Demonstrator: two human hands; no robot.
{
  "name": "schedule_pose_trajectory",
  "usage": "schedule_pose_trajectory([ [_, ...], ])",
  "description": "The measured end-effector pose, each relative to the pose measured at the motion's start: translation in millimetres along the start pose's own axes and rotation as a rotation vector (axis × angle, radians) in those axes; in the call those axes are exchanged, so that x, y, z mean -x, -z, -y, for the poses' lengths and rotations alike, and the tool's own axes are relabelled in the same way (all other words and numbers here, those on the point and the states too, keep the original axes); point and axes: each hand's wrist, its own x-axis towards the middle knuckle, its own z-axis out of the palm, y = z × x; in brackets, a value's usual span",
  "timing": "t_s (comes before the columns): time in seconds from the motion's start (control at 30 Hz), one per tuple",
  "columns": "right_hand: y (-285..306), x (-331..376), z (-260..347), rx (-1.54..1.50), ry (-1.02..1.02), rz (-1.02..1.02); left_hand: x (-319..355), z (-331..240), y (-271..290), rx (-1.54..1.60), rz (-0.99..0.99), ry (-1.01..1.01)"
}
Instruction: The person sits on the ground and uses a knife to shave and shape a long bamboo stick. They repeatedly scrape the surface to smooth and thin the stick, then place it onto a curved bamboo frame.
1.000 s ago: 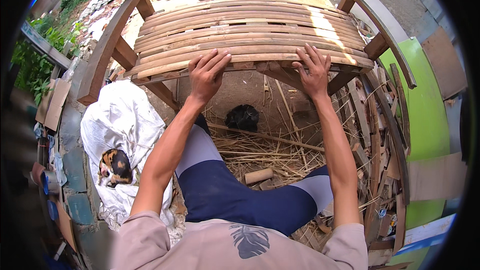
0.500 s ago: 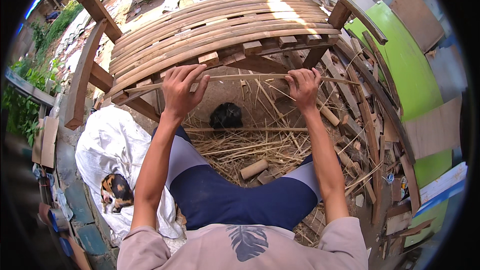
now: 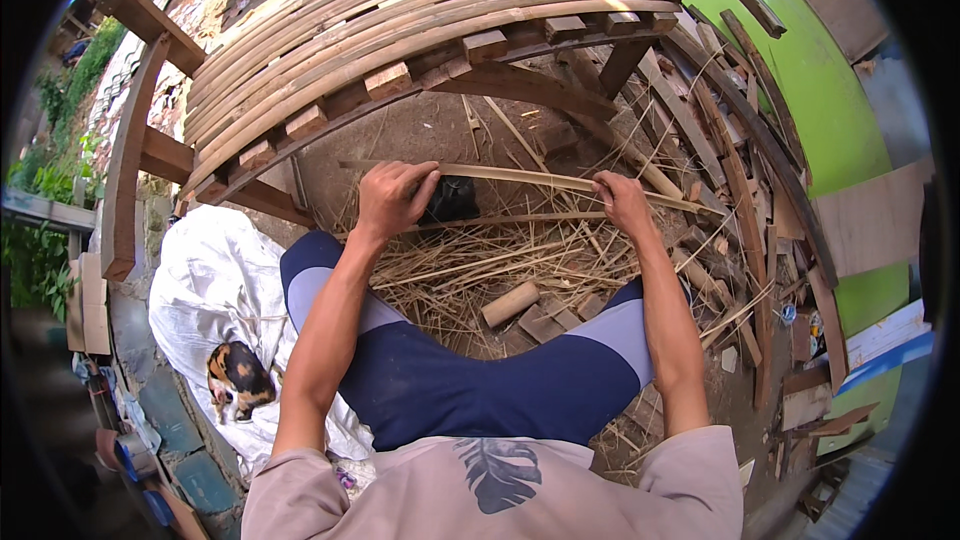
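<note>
A long, thin bamboo strip (image 3: 515, 176) stretches between my two hands, in front of the slatted bench. My left hand (image 3: 396, 198) is closed round it towards its left end. My right hand (image 3: 622, 202) grips it further right, and the strip's tip juts out past that hand. Below it, another narrow strip (image 3: 500, 221) lies across the litter of shavings (image 3: 470, 275). A black thing (image 3: 452, 199), partly behind my left hand, rests on the ground; I cannot make out what it is.
The wooden bench (image 3: 400, 35) stands ahead, its slats lengthwise. A calico cat (image 3: 240, 377) curls on a white sack (image 3: 220, 270) at my left. Scrap wood (image 3: 735, 240) and a green board (image 3: 815, 100) line the right. A short round wooden piece (image 3: 510, 304) lies between my legs.
Both hands have come down and nearer with the strip, away from the bench's front edge. The view has shifted, so the bench sits higher in the picture.
</note>
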Motion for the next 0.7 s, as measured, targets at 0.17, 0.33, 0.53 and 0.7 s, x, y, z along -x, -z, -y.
schedule_pose_trajectory([
  [0.17, -38, -27, 5, 0.213, -0.009, -0.039, 18, 2, -14, 0.163, 0.259, 0.439],
  [0.33, -74, -91, 37, 0.276, 0.143, -0.288, 29, 17, -29, 0.052, 0.54, 0.566],
  [0.53, -139, -15, 9, 0.346, -0.217, 0.543, 45, 36, -40, 0.033, 0.737, 0.573],
  [0.7, -143, 20, -1, 0.379, -0.236, 0.632, 39, 32, -35, 0.04, 0.746, 0.626],
])
